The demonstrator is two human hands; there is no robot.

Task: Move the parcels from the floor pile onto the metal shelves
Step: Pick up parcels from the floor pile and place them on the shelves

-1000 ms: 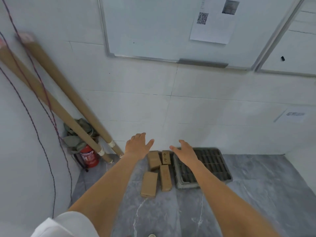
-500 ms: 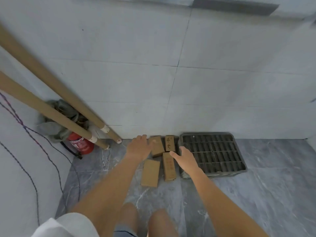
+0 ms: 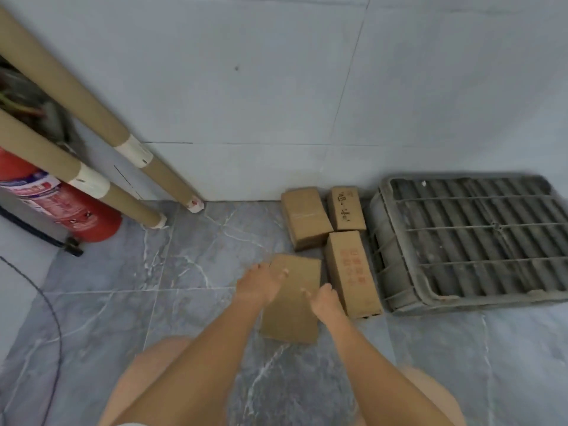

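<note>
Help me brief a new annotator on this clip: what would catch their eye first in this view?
Likely the two bare arms reaching down the middle, left hand and right hand on the nearest cardboard parcel. Three more parcels lie beyond it by the wall, one with red print. A dusty grey grille lies on the right; a red fire extinguisher sits far left.
</note>
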